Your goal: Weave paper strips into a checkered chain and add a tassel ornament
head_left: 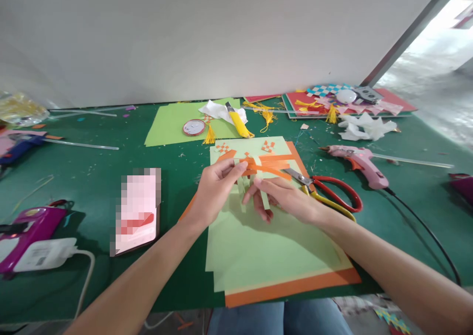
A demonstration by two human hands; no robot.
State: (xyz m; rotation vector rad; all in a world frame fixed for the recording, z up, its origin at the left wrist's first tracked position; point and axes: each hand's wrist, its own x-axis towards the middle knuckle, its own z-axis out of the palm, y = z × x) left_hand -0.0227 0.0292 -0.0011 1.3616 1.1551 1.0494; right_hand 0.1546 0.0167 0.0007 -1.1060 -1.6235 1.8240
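Left hand [215, 186] pinched tight and right hand [287, 196] half curled, both grip the strips [273, 170], maybe so none slip, with scissors [305, 179] close at three o'clock.

Orange and pale green paper strips [275, 172]

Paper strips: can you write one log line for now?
left hand: holds orange paper strips | right hand: touches green paper strips | table: scissors, glue gun

The site is a handicraft work area, as indicated by the bench [177, 162], glue gun [364, 163], scissors [318, 180], paper strips [274, 171], coloured sheets [258, 263] and yellow tassels [209, 136]
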